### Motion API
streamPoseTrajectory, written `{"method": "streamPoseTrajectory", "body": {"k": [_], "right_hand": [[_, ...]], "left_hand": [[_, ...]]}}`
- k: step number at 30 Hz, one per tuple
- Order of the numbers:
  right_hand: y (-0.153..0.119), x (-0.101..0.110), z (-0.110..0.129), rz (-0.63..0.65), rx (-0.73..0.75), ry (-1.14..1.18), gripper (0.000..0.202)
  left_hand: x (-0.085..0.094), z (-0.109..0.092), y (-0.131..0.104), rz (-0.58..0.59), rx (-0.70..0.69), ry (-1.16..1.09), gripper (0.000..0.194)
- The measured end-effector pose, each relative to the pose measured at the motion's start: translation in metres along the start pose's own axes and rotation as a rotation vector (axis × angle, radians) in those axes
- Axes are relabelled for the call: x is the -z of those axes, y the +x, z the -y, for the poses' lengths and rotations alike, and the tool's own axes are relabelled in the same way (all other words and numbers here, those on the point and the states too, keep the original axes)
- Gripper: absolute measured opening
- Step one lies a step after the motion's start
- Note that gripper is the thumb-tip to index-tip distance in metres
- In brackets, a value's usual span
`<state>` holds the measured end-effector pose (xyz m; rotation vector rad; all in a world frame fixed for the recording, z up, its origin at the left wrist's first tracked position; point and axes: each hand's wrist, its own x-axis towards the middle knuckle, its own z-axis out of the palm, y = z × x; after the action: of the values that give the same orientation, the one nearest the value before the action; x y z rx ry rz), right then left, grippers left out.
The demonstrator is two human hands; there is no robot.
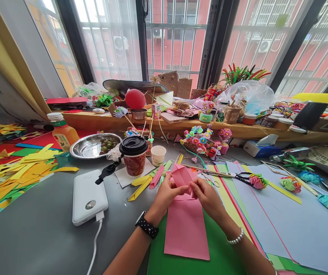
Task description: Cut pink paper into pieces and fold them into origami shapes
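A small creased piece of pink paper is held up between my two hands. My left hand pinches its lower left side with thumb and fingers. At the right edge, my right hand grips it with closed fingertips. Below them a larger pink sheet lies flat on a green sheet. Folded yellow strips and a folded pink strip rest just left of my hands. Scissors with black handles lie to the right.
At left stand a white power bank with a cable, a lidded coffee cup, a paper cup and a steel plate of green fruit. Stacked coloured paper and folded paper flowers lie right. Yellow strips pile far left.
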<state>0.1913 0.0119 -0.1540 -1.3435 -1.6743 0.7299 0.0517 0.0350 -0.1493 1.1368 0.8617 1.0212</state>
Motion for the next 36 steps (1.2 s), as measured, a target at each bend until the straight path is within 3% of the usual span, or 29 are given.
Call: {"method": "streamPoseTrajectory", "body": {"k": [5,13,30,36], "right_hand": [[-0.003,-0.003,0.000,0.094,0.075,-0.033,0.035],[-0.005,-0.007,0.004,-0.009,0.093,-0.142,0.034],[-0.002,-0.004,0.007,0.171,-0.020,0.222,0.028],[0.002,0.001,0.004,0.103,-0.050,0.290,0.031]], "left_hand": [[0.000,-0.004,-0.003,-0.010,-0.032,-0.005,0.037],[0.000,-0.003,-0.003,-0.052,-0.023,-0.014,0.034],[0.006,-0.006,0.001,-0.141,0.000,-0.083,0.034],[-0.003,-0.012,-0.005,-0.171,0.006,-0.089,0.036]]}}
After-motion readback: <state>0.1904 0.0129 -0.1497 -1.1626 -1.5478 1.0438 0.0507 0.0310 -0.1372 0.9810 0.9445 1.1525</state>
